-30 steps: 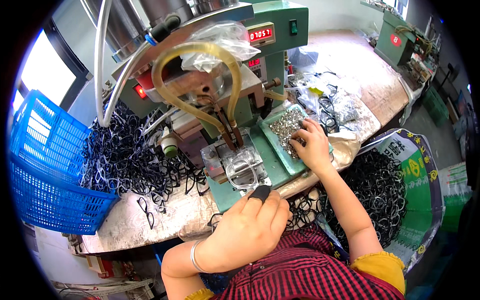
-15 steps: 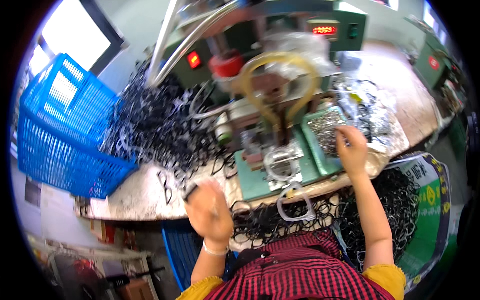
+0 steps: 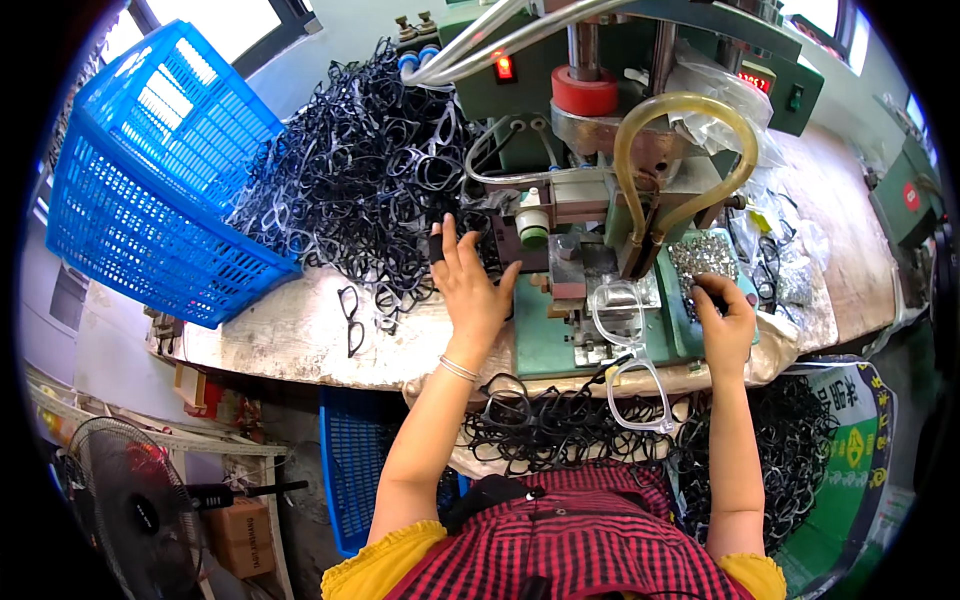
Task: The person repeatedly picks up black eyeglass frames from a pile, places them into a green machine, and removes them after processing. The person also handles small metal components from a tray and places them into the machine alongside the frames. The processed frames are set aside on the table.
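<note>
Black frames pile [image 3: 350, 180]: left hand [image 3: 472, 285] spread open at edge; right hand [image 3: 725, 320] pinching metal parts [image 3: 705, 262].

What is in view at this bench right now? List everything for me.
black frames heap: many, black, bench top left of the machine
basket: one, blue, far left, tipped against the heap
machine: one, green, bench centre
hose: one, yellowish, looped on the machine
clear frames: two, transparent, one on the machine bed, one hanging off the front edge
metal bits: many, silver, tray right of the machine
fan: one, black, floor lower left
left hand: open, reaching at the heap's edge
right hand: fingers at the metal bits
</note>
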Motion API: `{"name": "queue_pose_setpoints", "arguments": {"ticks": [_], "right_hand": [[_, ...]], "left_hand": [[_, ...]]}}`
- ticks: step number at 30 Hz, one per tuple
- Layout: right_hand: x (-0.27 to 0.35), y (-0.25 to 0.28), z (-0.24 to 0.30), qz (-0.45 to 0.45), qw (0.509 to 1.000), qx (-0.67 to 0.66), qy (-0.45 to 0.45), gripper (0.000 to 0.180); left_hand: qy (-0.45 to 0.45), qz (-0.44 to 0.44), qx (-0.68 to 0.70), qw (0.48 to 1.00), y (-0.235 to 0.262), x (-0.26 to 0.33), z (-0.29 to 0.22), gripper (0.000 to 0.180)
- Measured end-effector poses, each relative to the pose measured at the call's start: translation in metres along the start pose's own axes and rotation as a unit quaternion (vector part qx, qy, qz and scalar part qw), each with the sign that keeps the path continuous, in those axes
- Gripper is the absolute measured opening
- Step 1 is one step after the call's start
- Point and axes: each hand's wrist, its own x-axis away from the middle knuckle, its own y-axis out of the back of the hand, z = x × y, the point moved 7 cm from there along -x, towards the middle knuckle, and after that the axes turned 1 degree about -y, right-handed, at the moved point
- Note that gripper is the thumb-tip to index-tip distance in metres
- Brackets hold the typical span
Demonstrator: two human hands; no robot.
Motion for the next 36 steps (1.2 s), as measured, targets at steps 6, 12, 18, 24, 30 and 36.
{"name": "queue_pose_setpoints", "arguments": {"ticks": [6, 12, 18, 24, 30, 36], "right_hand": [[0.017, 0.025, -0.013, -0.037, 0.999, 0.019, -0.009, 0.015], [0.033, 0.033, 0.028, 0.002, 0.999, 0.014, 0.029, 0.013], [-0.001, -0.038, 0.087, 0.032, 0.987, -0.094, 0.126, 0.034], [0.005, -0.054, 0.081, 0.035, 0.970, -0.237, 0.032, 0.047], [0.014, -0.066, 0.101, 0.099, 0.934, -0.340, -0.050, 0.056], [0.019, -0.065, 0.104, 0.070, 0.931, -0.349, -0.076, 0.053]], "left_hand": [[0.026, -0.045, 0.011, 0.999, 0.037, 0.002, 0.005, 0.078], [0.107, -0.106, -0.075, 0.986, 0.122, 0.014, 0.159, 0.032], [0.320, 0.221, -0.214, 0.896, 0.089, 0.060, 0.277, 0.027], [0.292, 0.106, -0.151, 0.939, 0.106, 0.072, 0.283, 0.024], [0.292, -0.174, 0.364, 0.867, 0.122, 0.023, 0.144, 0.011], [-0.075, -0.084, 0.556, 0.823, 0.148, -0.022, -0.050, 0.017]]}}
